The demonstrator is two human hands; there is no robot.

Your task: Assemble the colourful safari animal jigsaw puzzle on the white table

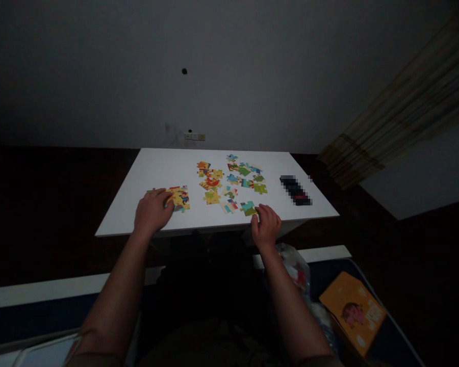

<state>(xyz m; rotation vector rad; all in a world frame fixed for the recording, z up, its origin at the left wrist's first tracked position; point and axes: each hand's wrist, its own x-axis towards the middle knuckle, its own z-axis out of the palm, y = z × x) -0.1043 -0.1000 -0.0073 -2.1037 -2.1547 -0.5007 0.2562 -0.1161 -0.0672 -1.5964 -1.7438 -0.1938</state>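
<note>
My left hand [153, 211] lies over a joined section of jigsaw puzzle [181, 196] at the left of the white table [122, 204]. Its fingers and thumb are apart and cover part of the yellow picture. At the front edge, my right hand [266, 227] has bent fingers, with thumb and forefinger closed at the right side of a green and blue puzzle piece [248, 208]. Loose yellow and red pieces [211, 182] sit mid-table, some overlapping. Green and blue pieces [254, 179] are scattered to their right.
A dark blurred object [296, 191] lies at the table's right. Below right are an orange box [354, 313] and a clear plastic bag [296, 265]. A grey wall [233, 92] with a socket strip [195, 136] stands behind; a curtain [386, 117] hangs at right.
</note>
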